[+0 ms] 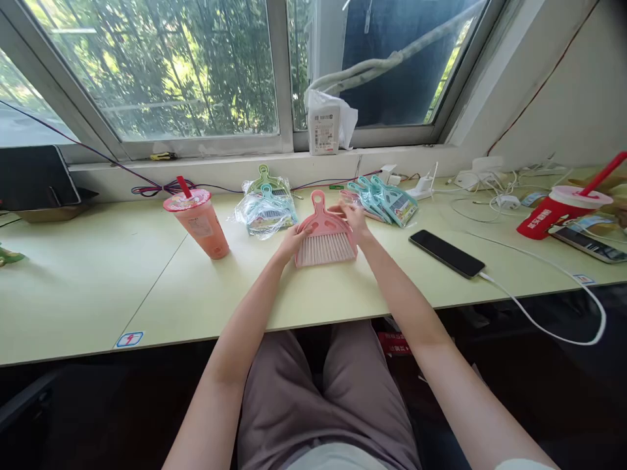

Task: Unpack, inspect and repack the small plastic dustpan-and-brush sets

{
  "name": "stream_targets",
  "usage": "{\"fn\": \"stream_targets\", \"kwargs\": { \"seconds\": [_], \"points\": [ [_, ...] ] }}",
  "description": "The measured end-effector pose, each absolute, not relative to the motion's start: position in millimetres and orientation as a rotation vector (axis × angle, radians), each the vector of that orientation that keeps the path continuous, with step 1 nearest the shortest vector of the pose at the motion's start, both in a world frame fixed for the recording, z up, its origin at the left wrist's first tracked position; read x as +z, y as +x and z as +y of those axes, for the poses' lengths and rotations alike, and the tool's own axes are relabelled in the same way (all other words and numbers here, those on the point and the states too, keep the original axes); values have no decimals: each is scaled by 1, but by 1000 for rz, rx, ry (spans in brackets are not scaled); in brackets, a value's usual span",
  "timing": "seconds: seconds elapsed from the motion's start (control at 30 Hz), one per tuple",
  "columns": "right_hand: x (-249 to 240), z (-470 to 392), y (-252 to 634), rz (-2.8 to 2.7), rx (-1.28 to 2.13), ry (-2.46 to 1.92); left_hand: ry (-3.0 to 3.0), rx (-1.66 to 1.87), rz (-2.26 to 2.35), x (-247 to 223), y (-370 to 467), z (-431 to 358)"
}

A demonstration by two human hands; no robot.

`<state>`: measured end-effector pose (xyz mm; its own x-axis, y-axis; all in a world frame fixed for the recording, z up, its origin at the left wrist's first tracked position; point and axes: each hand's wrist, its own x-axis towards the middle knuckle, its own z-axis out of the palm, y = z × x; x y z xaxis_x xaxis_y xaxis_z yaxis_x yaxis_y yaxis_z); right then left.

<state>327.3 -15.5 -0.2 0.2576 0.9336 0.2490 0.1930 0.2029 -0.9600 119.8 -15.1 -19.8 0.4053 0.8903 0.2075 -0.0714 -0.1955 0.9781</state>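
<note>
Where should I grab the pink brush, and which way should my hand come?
Probably by the narrow handle of the pink brush, coming from the right, where the right hand is already close. The handle points toward the window and looks slim enough to wrap fingers around. The bristles point toward the lap and might bend if squeezed.

A: From where I stand, what lies central on the table [98,261]?

B: The brush [326,248], between the left hand [294,240] and the right hand [353,219].

A: Behind it?

B: One group of packs [269,212] to the left, a second group [399,202] to the right; farther back, a box [324,134] on the windowsill [230,163].

A: To the left?

B: A cup [206,228], left of the first group and nearer the front edge.

A: To the right?

B: A phone [447,253], its cable [590,343] looping past that edge; at far right, a second cup [543,215], another phone [588,243] just beside it.
</note>
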Motion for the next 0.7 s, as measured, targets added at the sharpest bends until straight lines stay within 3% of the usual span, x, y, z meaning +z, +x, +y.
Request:
{"fn": "stream_targets", "kwargs": {
  "seconds": [0.23, 0.5, 0.7],
  "points": [
    [-34, -14, 358, -1479, 139, -2109, 1205, 1396, 855, -29, 117, 1],
    [-45, -11, 334, -1692, 232, -1921, 1044, 1528, 948, -33, 103, 13],
    [-41, -5, 361, -1564, 309, -2117, 1004, 1549, 967, -36, 105, 15]
  ]
}}
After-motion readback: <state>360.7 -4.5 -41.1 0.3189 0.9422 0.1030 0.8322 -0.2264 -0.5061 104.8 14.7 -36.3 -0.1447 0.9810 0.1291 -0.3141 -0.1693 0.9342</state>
